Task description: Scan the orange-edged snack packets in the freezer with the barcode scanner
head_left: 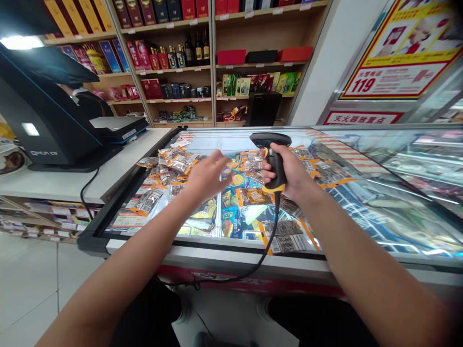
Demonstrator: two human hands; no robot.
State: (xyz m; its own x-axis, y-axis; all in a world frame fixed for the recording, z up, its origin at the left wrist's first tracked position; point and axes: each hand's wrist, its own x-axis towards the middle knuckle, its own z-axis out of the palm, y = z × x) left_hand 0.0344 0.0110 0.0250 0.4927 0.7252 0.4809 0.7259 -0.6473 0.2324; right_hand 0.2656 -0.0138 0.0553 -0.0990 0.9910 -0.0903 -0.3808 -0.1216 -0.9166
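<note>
My right hand [294, 176] is wrapped round the grip of a black and yellow barcode scanner [273, 156], held upright over the glass lid of a chest freezer [202, 250]. The scanner's black cable [269, 241] hangs down over the freezer's front edge. My left hand [208, 176] reaches out over the lid, blurred by motion, above small silver and orange snack packets [177, 161] lying on the glass. I cannot see whether it holds anything.
A black checkout terminal [47, 125] stands on the white counter [65, 185] to the left. Behind it are wooden shelves [213, 67] with boxes and bottles. A yellow and red poster [405, 48] hangs at the right. More freezer glass [398, 193] stretches to the right.
</note>
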